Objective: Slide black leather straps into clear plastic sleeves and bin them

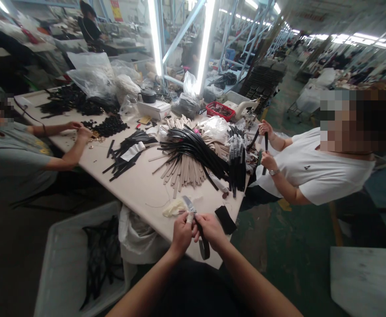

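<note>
Close together over the table's near corner, my left hand [183,231] and my right hand [211,230] both grip a dark strap [205,248]. The strap hangs in a loop below my fingers, and its far end reaches up in a grey, shiny wrapped part [189,204]. A pale covering is on a finger of my left hand. Just beyond lies a crumpled yellowish cloth or wrapper [174,208]. To the right of my hands rests a flat black piece [225,219]. Further in, a bundle of black straps [196,145] lies across beige strips [186,172].
At right, a person in a white shirt [312,171] holds a black strap; at left, another person [17,154] handles small parts. A white bin [47,259] with black straps stands below the left edge. A red basket [220,110], plastic bags and a white box [153,110] stand further back.
</note>
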`<act>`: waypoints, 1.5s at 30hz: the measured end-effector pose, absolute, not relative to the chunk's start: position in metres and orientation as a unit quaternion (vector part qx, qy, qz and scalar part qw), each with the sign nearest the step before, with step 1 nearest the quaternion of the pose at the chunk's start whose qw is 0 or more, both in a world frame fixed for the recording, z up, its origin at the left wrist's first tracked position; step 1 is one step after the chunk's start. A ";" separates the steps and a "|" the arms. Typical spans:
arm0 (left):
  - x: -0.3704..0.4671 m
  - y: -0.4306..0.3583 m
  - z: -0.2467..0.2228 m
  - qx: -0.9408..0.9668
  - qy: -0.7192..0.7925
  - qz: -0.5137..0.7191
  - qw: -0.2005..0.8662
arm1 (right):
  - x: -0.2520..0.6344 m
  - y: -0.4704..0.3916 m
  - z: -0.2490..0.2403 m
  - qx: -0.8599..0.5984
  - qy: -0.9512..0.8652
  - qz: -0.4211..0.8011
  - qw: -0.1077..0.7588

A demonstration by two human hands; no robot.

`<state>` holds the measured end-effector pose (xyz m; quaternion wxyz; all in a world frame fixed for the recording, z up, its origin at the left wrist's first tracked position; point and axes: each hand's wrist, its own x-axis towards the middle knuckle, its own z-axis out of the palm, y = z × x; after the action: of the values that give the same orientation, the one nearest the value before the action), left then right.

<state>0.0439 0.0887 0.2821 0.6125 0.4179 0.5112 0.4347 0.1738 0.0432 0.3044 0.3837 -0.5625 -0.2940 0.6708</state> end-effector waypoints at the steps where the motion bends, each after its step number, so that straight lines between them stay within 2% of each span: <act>1: 0.042 0.092 0.282 0.425 0.518 0.438 0.600 | 0.173 0.043 0.306 -0.549 -0.292 0.683 0.383; 4: 0.038 0.098 0.284 0.425 0.541 0.461 0.560 | 0.170 0.039 0.309 -0.523 -0.304 0.708 0.364; 6: 0.039 0.092 0.284 0.419 0.535 0.459 0.572 | 0.168 0.040 0.310 -0.537 -0.317 0.685 0.377; 9: 0.042 0.076 0.282 0.369 0.509 0.442 0.640 | 0.168 0.046 0.310 -0.553 -0.323 0.652 0.406; 14: 0.038 0.091 0.277 0.185 0.445 0.361 0.798 | 0.169 0.042 0.299 -0.533 -0.348 0.668 0.385; 16: 0.043 0.103 0.276 0.111 0.422 0.346 0.831 | 0.165 0.035 0.291 -0.541 -0.353 0.671 0.364; 20: 0.065 0.093 0.270 0.105 0.461 0.436 0.766 | 0.156 0.032 0.279 -0.597 -0.351 0.639 0.335; 23: 0.072 0.072 0.263 0.164 0.505 0.397 0.749 | 0.155 0.035 0.276 -0.627 -0.362 0.595 0.348; 25: 0.066 0.071 0.262 0.183 0.498 0.386 0.754 | 0.156 0.034 0.274 -0.606 -0.365 0.617 0.346; 29: 0.055 0.087 0.267 0.171 0.456 0.465 0.739 | 0.156 0.027 0.266 -0.568 -0.351 0.665 0.335; 34: 0.068 0.074 0.265 0.193 0.503 0.383 0.750 | 0.157 0.033 0.260 -0.648 -0.383 0.548 0.365; 39: 0.069 0.072 0.258 0.151 0.459 0.429 0.763 | 0.159 0.030 0.261 -0.601 -0.358 0.632 0.334; 45: 0.066 0.066 0.243 0.162 0.487 0.359 0.780 | 0.159 0.026 0.255 -0.647 -0.361 0.567 0.360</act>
<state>0.0659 0.0663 0.2430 0.7799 0.1618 0.4867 0.3587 0.1587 0.0260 0.2553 0.3601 -0.6473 -0.3606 0.5668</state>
